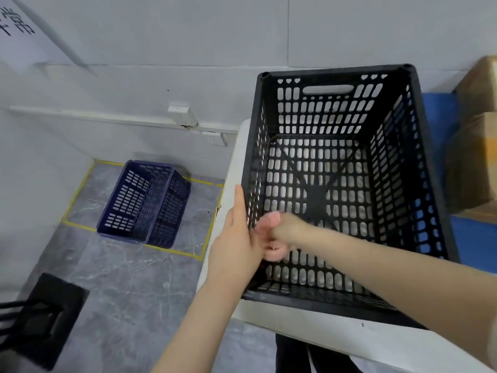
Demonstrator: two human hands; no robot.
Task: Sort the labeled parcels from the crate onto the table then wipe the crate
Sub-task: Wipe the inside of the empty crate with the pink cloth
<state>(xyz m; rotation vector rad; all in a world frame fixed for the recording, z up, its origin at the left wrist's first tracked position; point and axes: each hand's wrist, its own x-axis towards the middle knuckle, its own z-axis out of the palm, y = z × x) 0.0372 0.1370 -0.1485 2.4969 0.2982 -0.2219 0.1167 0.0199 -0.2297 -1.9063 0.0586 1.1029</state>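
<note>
Black crate (336,162) stands upright on the white table (295,316), at the table's left end, open top toward the camera. The white tabletop shows through the slots in the crate floor.

Left hand (236,243): outside the crate, laid flat against its left wall near the front corner, one straight digit pointing up along the wall. Nothing is clasped in it.

Right hand (285,227): reaches across and down inside the crate, up against the inner face of the same left wall, directly opposite the left hand. Motion-blurred; a pinkish patch (273,254) sits at the fingers. Cannot tell whether this is a cloth or the fingers themselves, so the grip cannot be told.

Surroundings: two cardboard boxes (476,162), stacked, well right of the crate on a blue surface (435,117); labels not legible. On the grey floor to the left, a blue crate (145,203) sits inside a yellow-taped rectangle (78,189). A black object (45,319) lies on the floor at lower left. A wall socket (215,138) sits behind the table's left end.
</note>
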